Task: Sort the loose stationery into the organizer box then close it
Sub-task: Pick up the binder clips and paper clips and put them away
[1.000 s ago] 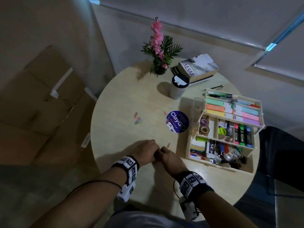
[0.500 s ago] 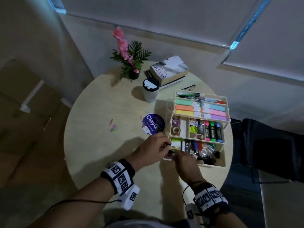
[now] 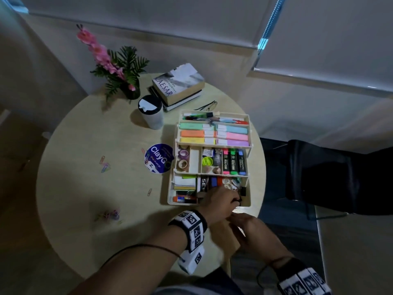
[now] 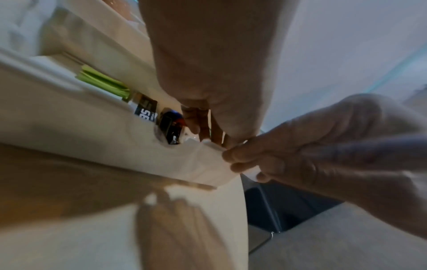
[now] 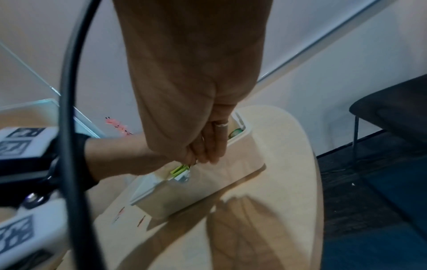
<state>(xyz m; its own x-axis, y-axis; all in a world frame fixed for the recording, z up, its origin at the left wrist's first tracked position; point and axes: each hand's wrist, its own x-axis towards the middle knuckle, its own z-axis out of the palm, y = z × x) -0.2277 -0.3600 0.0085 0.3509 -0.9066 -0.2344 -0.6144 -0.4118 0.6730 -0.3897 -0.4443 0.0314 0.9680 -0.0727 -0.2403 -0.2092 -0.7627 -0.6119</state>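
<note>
The cream organizer box [image 3: 169, 193] stands open on the right of the round table [image 3: 85, 241], its tiers stepped back and full of highlighters, markers and tape. My left hand [image 3: 234, 199] reaches into the bottom compartment with its fingertips [image 4: 195, 126] bunched and pointing down. Whatever lies between them is hidden. My right hand [image 3: 236, 218] rests its fingers [image 5: 213, 146] on the box's front rim near the right corner [image 4: 215, 146]. Loose paper clips [image 3: 105, 165] lie left of the box, one clip [image 3: 149, 192] lies nearer, and a small pile [image 3: 110, 215] sits near the front.
A round blue sticker [image 3: 158, 158] lies beside the box. Behind it stand a lidded cup [image 3: 151, 112], stacked books [image 3: 178, 86], glasses [image 3: 207, 105] and a potted flower [image 3: 119, 69]. A dark chair [image 3: 329, 177] stands right of the table.
Both hands moved right from the table's front to the box. The left hand went down into the bottom compartment and the right hand settled on the front rim. My view turned right.
</note>
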